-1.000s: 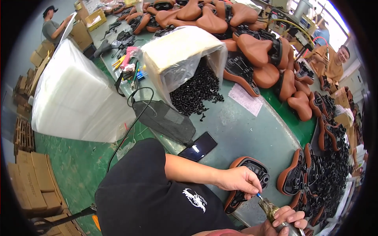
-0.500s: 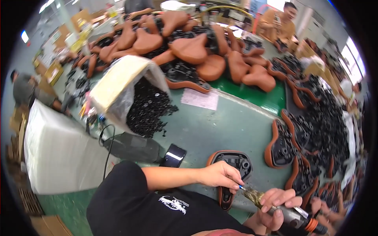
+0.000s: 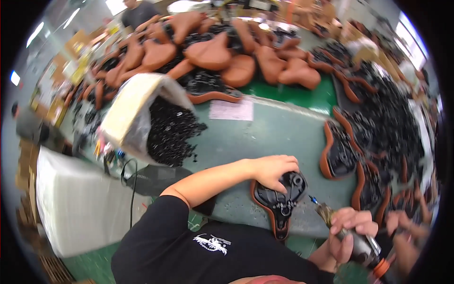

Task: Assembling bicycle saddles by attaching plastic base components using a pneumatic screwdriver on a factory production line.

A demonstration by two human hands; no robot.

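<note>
While the left hand (image 3: pixel 273 171) clasps a saddle (image 3: pixel 284 204), right grip (image 3: pixel 351 228) clenched around a driver (image 3: pixel 363 251)

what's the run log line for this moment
left hand: on seat | right hand: holding driver | seat: underside up | tip: beside seat

I count my two hands (image 3: pixel 274 171), one driver (image 3: pixel 359 247), one screw box (image 3: pixel 130 102), one pink sheet (image 3: pixel 231 110); seats (image 3: pixel 267 195) and screws (image 3: pixel 170 135) are past counting.
</note>
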